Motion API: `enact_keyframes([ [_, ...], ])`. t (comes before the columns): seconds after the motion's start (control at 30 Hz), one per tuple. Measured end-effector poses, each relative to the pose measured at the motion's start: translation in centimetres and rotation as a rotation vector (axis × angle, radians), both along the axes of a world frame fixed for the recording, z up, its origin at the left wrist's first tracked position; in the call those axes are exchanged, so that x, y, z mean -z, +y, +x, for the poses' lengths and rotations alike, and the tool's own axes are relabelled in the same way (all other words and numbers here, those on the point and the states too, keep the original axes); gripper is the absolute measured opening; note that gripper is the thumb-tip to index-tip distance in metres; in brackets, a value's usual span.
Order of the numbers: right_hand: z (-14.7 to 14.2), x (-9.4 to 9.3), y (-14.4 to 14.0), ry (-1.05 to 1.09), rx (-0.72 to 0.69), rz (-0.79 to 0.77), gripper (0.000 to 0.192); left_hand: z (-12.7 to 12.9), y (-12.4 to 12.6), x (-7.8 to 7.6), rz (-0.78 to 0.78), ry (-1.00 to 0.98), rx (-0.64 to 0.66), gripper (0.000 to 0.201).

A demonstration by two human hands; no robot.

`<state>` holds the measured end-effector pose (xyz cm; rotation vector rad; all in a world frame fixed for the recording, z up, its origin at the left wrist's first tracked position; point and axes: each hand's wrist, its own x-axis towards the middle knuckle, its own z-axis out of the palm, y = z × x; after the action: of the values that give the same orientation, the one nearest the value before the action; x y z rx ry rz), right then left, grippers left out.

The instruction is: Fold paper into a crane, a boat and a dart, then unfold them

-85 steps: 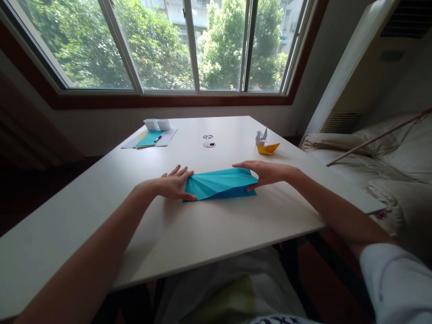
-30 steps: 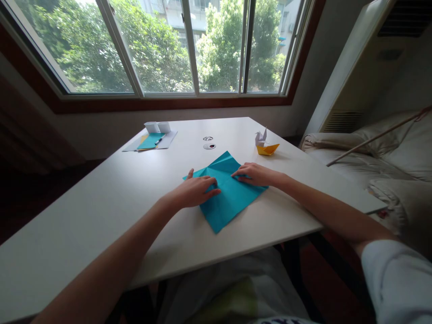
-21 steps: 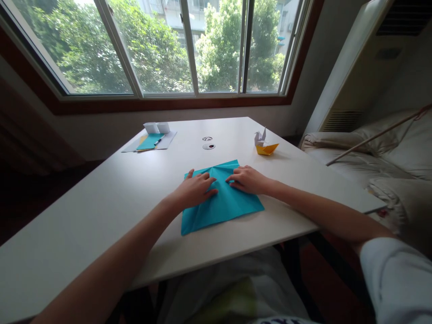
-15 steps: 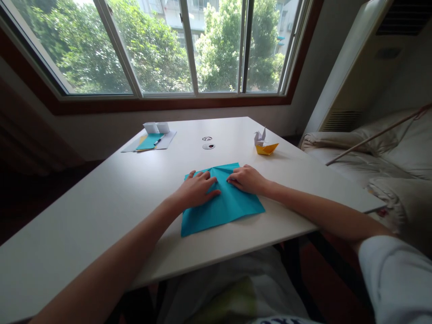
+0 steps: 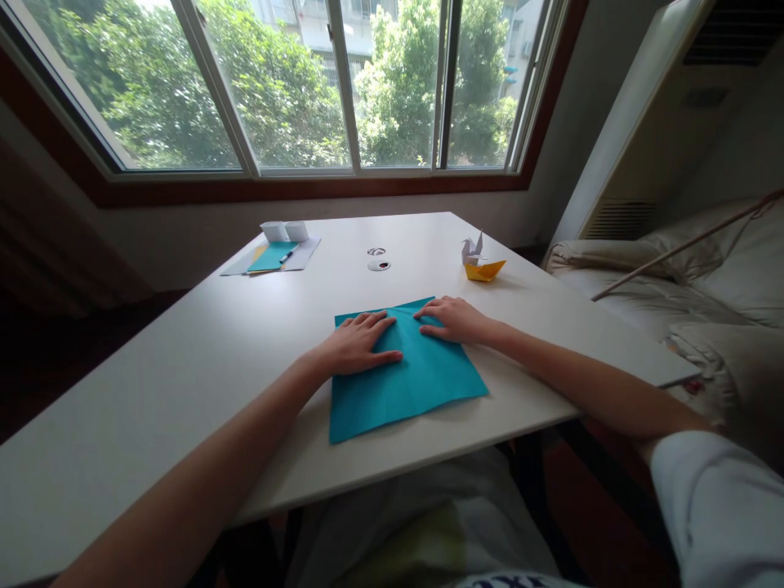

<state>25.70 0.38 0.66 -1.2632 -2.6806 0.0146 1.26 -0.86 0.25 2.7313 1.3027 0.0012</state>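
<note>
A sheet of blue paper (image 5: pixel 407 384) with creases lies on the white table (image 5: pixel 202 384) in front of me. On its left part rests my left hand (image 5: pixel 361 343), palm down with the fingers spread. My right hand (image 5: pixel 456 320) presses on the upper right part of the sheet, its fingers stretched out and apart. The fingertips of both hands point toward each other near the sheet's far edge, with a gap between them. Parts of the left and right edges are hidden under the hands.
At the far left are white folded paper pieces (image 5: pixel 284 232), a blue sheet (image 5: pixel 273 256) and a pen (image 5: pixel 287 256) on other papers. A yellow paper boat (image 5: pixel 485 270) and a white paper crane (image 5: pixel 472 248) stand at the far right. Round inserts (image 5: pixel 379 265) sit mid-table.
The blue paper lies flatter, its near edge now closer to me. My fingers, bent before, have straightened and spread, and the raised fold at the far edge has gone down.
</note>
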Motion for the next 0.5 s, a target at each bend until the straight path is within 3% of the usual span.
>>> enact_keyframes([
  [0.13,1.0,-0.3,0.8,-0.011,0.058,-0.062,0.04,0.0,0.2,-0.2,0.038,-0.036,-0.011,0.066],
  [0.4,2.2,1.0,2.8,-0.011,0.256,-0.135,0.08,-0.7,0.9,0.4,-0.007,-0.026,-0.099,0.086],
  [0.5,2.4,1.3,3.1,-0.037,0.302,-0.137,0.083,-0.7,0.9,0.4,-0.006,-0.014,-0.101,0.086],
])
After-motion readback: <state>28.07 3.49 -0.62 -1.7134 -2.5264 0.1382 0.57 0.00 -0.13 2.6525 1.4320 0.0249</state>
